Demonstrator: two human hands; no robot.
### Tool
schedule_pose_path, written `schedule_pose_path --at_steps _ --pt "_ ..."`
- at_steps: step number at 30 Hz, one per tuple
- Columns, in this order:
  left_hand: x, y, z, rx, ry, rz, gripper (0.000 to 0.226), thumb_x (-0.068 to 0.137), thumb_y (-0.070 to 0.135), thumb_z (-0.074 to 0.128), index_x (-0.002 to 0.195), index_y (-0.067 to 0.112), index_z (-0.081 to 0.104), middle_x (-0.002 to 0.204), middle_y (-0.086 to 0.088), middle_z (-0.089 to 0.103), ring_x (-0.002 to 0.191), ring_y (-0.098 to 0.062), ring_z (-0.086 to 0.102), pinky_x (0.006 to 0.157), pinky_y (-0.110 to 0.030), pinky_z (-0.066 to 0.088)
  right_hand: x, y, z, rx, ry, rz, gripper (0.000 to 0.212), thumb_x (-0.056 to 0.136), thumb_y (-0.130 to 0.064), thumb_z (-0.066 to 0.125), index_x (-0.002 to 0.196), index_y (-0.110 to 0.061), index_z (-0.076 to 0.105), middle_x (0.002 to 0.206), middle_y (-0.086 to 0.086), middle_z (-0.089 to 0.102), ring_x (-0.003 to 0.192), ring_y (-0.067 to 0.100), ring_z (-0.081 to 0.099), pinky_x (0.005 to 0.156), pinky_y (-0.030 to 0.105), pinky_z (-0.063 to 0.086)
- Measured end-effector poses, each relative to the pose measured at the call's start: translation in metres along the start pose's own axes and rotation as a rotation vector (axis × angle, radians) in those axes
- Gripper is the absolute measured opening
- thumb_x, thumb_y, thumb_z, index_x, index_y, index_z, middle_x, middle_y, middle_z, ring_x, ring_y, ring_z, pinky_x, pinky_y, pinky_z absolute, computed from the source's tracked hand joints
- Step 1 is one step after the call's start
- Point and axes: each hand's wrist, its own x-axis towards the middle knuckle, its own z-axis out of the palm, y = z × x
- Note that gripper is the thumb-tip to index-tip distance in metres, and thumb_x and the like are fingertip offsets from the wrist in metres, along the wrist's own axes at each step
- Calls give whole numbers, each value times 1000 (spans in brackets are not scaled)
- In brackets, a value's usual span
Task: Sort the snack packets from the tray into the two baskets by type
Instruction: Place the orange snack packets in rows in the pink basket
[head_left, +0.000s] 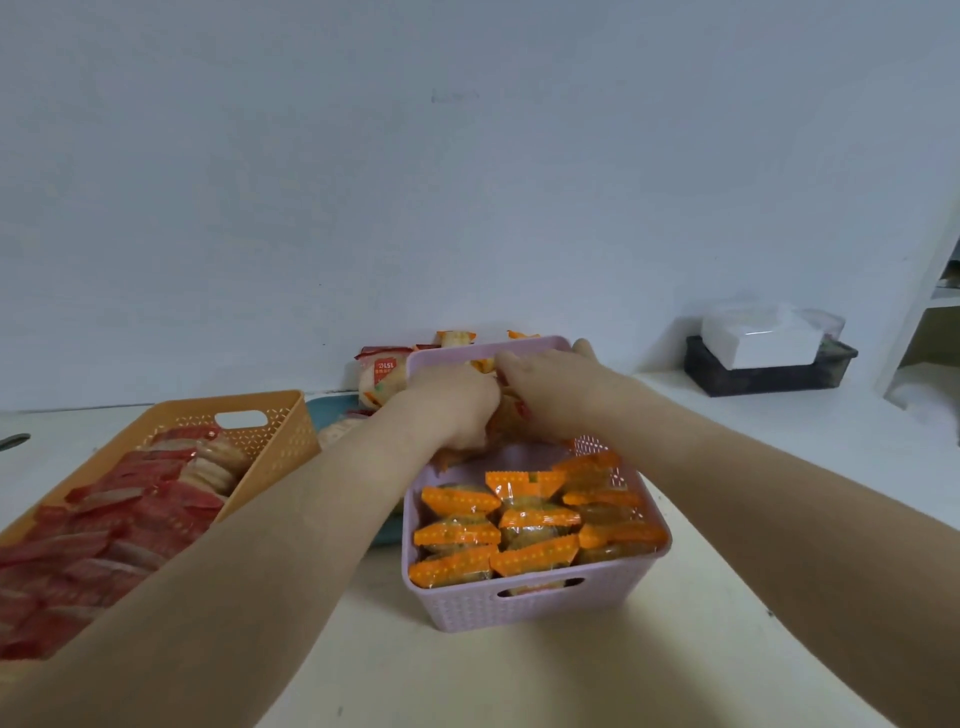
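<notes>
A lilac basket (524, 605) in the middle holds several orange-wrapped packets (524, 525) standing in rows. An orange basket (270, 410) on the left is full of red-wrapped packets (130, 514). Both of my hands are over the far half of the lilac basket. My left hand (452, 410) and my right hand (550, 389) curl together round orange-wrapped packets (511, 410) between them. Behind the baskets a blue tray (332, 408) shows partly, with a few red and orange packets (382, 376) on it against the wall.
A white wall stands right behind the tray. At the back right sits a dark tray (769, 371) with a white box (758, 338) on it. A white shelf edge (930, 312) is at the far right. A dark object (13, 441) lies at the left edge.
</notes>
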Motion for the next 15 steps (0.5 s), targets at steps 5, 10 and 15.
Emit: schedule_pose_path --at_steps 5,10,15 --pt "0 -3 13 -57 120 16 30 77 30 68 104 19 61 87 1 63 75 -19 57 55 -29 40 -3 -1 6 27 54 -33 48 85 -42 57 125 -19 45 117 0 66 113 25 59 95 41 32" --pt "-16 -5 2 -11 244 -12 37 71 35 68 103 22 53 88 0 63 71 -20 50 49 -30 31 -1 4 0 21 143 -35 33 76 -33 62 108 -26 61 111 -1 67 109 24 59 81 31 37" --pt "-33 -10 -6 -91 383 -58 59 71 40 64 128 37 48 102 -1 65 89 -27 61 63 -31 39 -4 8 -7 307 138 63 44 76 -40 69 104 -13 48 103 7 63 97 29 60 74 35 43"
